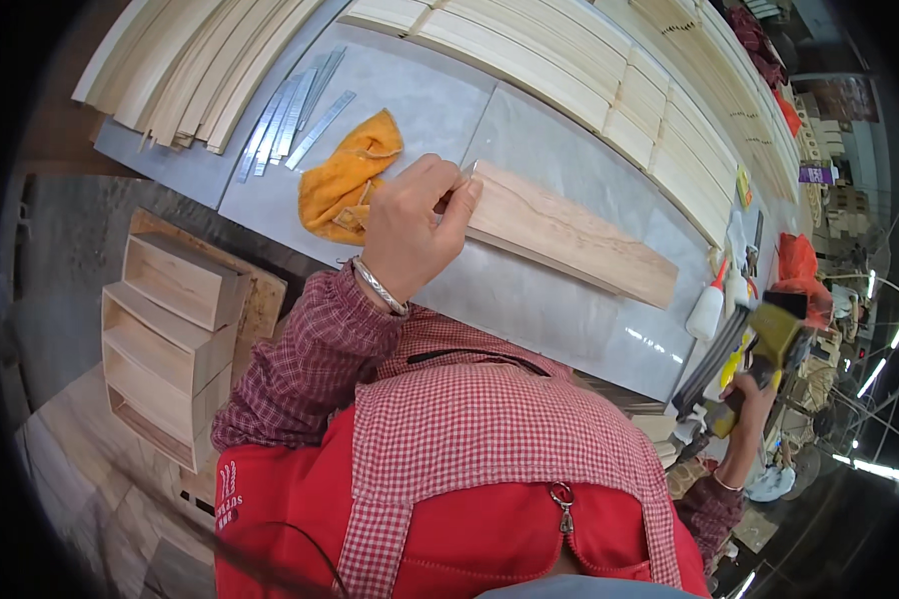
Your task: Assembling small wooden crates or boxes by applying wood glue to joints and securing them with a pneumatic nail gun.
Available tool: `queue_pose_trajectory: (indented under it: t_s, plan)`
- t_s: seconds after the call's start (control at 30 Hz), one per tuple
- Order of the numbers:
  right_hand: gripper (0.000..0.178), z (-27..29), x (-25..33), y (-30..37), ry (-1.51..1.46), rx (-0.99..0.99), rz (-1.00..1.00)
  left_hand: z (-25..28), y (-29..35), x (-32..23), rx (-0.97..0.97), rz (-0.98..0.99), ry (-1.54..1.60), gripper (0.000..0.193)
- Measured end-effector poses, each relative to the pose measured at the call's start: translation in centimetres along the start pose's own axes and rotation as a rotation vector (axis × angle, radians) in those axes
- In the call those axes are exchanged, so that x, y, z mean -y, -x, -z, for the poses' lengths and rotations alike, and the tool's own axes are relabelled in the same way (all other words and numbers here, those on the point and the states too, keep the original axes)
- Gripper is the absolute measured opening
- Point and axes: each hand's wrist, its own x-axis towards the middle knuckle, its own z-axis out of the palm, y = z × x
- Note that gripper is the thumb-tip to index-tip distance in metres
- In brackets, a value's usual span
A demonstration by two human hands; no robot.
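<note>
My left hand (417,220) is closed at the left end of a pale wooden board (569,232), thumb and bent fingers pressed on its corner. The board lies slantwise on the grey tabletop (529,125). Out to the right, away from the board, my right hand (754,404) grips an olive-green and black power tool that looks like a nail gun (772,339); its front end is blurred. Beside my left hand lies a crumpled orange cloth (345,180). Several strips of metal staples or nails (295,110) are spread beyond the cloth.
Long rows of pale wooden pieces (529,65) line the table's far side. More slats (190,65) are piled at the far left. Stacked wooden drawer boxes (170,344) stand left of me. Near the right table end are a white bottle with a red tip (706,309) and an orange bag (801,270).
</note>
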Motion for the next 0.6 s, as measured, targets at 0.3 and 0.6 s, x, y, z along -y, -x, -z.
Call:
queue_pose_trajectory:
  t_s: [0.3, 0.6]
  plan:
    - [0.023, -14.0, 20.4, 10.8, 0.196, 0.625, 0.173, -0.1, -0.1, 0.0, 0.007, 0.006, 0.033, 0.012]
    - [0.031, -19.9, 24.9, 12.2, 0.411, 0.825, 0.106, 0.2, 0.1, 0.1, 0.034, 0.001, 0.025, 0.003]
